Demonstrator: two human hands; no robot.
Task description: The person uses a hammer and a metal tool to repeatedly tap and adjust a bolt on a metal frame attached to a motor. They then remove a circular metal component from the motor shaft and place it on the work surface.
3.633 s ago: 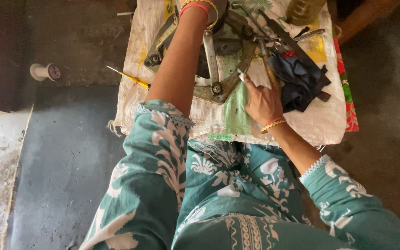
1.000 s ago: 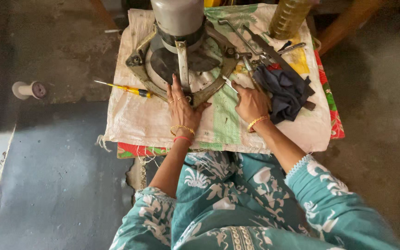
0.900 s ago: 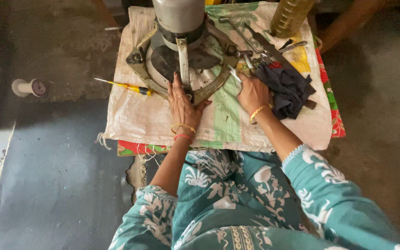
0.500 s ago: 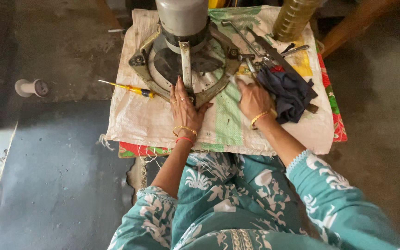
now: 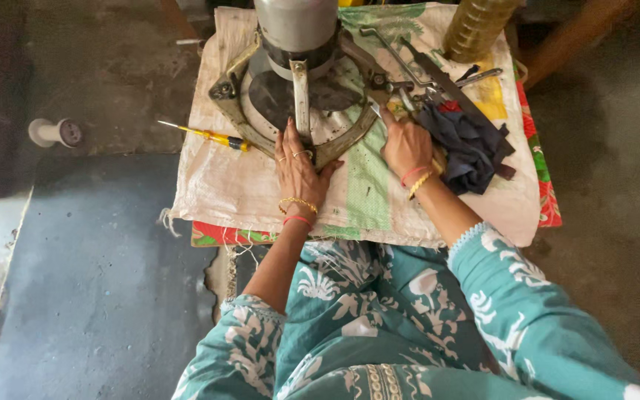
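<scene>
A grey metal cylinder (image 5: 295, 28) stands upright in a worn metal frame (image 5: 342, 141) with spreading arms, on a white woven sack (image 5: 224, 189). My left hand (image 5: 298, 161) lies flat on the frame's near edge, fingers apart beside the frame's upright bar (image 5: 301, 92). My right hand (image 5: 406, 142) is curled to the right of the frame, and a thin metal tool tip (image 5: 375, 110) pokes out of its fingers. It sits beside a dark blue cloth (image 5: 472, 144) and several spanners (image 5: 409, 74).
A yellow-handled screwdriver (image 5: 212, 136) lies on the sack left of the frame. A bottle of yellowish liquid (image 5: 477, 30) stands at the back right. A pale spool (image 5: 57, 132) lies on the dark floor at left. A red patterned cloth (image 5: 546, 200) shows under the sack.
My left arm, earlier stretched far over the machine, has drawn back and its hand rests on the frame's near edge. My right hand has edged slightly toward the spanners.
</scene>
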